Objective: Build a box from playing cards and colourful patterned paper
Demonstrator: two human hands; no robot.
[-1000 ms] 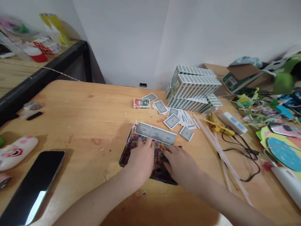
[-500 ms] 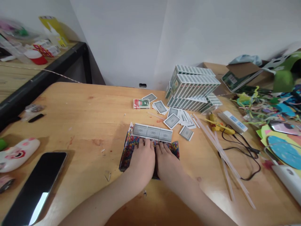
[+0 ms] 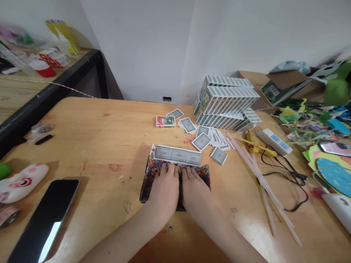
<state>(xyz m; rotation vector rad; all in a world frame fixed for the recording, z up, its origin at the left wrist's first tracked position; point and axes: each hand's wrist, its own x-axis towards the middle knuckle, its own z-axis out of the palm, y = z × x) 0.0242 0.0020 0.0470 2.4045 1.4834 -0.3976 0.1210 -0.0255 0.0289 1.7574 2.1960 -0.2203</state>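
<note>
A small open-topped box (image 3: 148, 182) with a colourful patterned lining sits in front of me. Three playing cards (image 3: 178, 155) stand face down in a row along its far side, and another card edge shows at the left wall. Both hands reach into the box. My left hand (image 3: 165, 186) has its fingers stretched forward against the lining below the cards. Beside it, my right hand (image 3: 196, 190) lies with fingers extended on the same far wall. I see nothing gripped in either hand; the fingertips and thumbs are partly hidden.
Loose cards (image 3: 202, 141) and a red-and-green card pack (image 3: 165, 121) lie beyond the box. Stacked card cartons (image 3: 230, 100) stand at the back. On the right are clear plastic sticks (image 3: 263, 182), a yellow glue gun (image 3: 255, 146) and a power strip (image 3: 275, 141). A phone (image 3: 45, 215) lies left.
The hands stay in the box with fingers against its far wall, shifting only very slightly. The whole view has moved a little; nothing was picked up or let go.
</note>
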